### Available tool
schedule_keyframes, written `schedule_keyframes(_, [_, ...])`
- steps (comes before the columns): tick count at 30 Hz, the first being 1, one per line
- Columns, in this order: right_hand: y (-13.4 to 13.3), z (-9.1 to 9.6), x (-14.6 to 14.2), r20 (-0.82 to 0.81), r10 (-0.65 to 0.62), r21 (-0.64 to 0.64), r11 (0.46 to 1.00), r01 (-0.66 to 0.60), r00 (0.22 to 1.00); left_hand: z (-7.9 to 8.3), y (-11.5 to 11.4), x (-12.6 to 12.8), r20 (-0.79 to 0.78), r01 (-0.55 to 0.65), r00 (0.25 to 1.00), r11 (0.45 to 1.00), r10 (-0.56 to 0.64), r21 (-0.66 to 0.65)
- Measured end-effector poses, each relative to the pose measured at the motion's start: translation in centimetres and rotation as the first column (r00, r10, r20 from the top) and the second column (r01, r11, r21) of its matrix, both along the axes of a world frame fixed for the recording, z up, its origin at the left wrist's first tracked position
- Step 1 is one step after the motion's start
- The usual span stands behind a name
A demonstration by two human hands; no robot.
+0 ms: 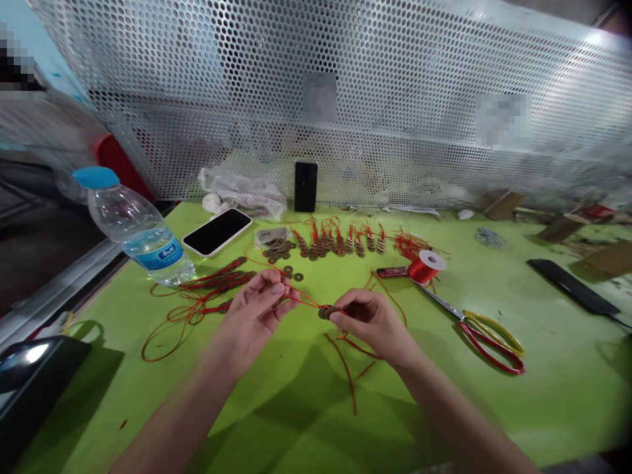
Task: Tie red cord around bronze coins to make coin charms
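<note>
The right hand (371, 322) partly hides its coins (324, 313); the left edge crops a dark box (42, 378); bottle lettering (168, 253) is illegible.

Coins (323, 312) matt, probably metal; spooled cord (422, 271) glossy; bottle (141, 230) clear plastic; tabletop (567, 382) smooth.

glare on mesh (563, 72) | soft shadows on table (286, 408) | dark right corners

- Bare hands (259, 303) (375, 326): we count two.
- Smartphones (218, 232) (306, 187): two.
- Water bottle (158, 247): one.
- Scissors (463, 316): one pair.
- Spool of red cord (427, 266): one.
- Held holed coins (324, 312): we see at least two.
- Coin pile (279, 250): one, too overlapped for us to tally.
- Loose holed coins (299, 277) just beside it: two.
- Coin strands (360, 247) in the back row: several, overlapping; we can't get an exact count.
</note>
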State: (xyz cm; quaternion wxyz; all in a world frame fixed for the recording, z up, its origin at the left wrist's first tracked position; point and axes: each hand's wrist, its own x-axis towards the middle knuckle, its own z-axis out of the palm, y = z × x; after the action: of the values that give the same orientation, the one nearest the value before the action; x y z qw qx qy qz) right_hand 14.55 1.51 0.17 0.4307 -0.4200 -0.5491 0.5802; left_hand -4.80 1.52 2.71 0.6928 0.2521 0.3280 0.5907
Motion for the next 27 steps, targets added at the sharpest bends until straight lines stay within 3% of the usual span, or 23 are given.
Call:
schedule_keyframes(5, [0.0,0.0,-0.1,-0.136,-0.063,0.037,0.997,0.069,0.989,-0.2,-0.1,0.0,-0.030,0.082,0.996,0.996,-0.083,-0.032])
schedule_keyframes(9, [-0.1,-0.2,-0.2,-0.149,-0.070,0.062,0.995,0.080,0.986,-0.6,0.0,0.0,-0.079,0.106,0.991,0.991,-0.112,-0.081])
schedule_keyframes(14, [-0.1,-0.3,-0.5,-0.064,-0.079,0.047,0.996,0.082,0.995,-0.5,0.3,-0.2,-0.090,0.030,0.996,0.999,-0.026,0.034])
schedule_keyframes(17, [0.0,-0.2,-0.5,-0.037,-0.081,0.060,0.995,0.083,0.996,0.0,-0.1,-0.5,-0.288,0.002,0.957,0.987,0.046,0.163])
schedule_keyframes(19, [0.0,-0.1,-0.4,-0.022,-0.078,0.057,0.995,0.079,0.997,0.4,-0.6,-0.8,-0.538,-0.003,0.824,0.951,0.178,0.310])
schedule_keyframes(21, [0.0,0.1,-0.3,-0.013,-0.077,0.060,0.995,0.078,0.997,0.8,-0.9,-1.1,-0.754,0.087,0.575,0.892,0.319,0.443])
schedule_keyframes(23, [0.0,0.2,-0.2,-0.013,-0.078,0.072,0.994,0.079,0.997,1.2,-1.1,-1.4,-0.848,0.240,0.332,0.833,0.413,0.499])
schedule_keyframes(24, [0.0,0.2,-0.1,-0.012,-0.075,0.080,0.994,0.075,0.997,1.3,-1.1,-1.5,-0.868,0.308,0.250,0.815,0.429,0.491])
schedule_keyframes(25, [-0.1,0.3,-0.1,-0.009,-0.066,0.088,0.994,0.067,0.998,1.3,-1.0,-1.5,-0.885,0.357,0.204,0.809,0.420,0.466])
schedule_keyframes(27, [-0.1,0.3,0.0,0.002,-0.037,0.090,0.995,0.037,0.999,1.4,-0.8,-1.6,-0.911,0.388,0.211,0.825,0.353,0.410])
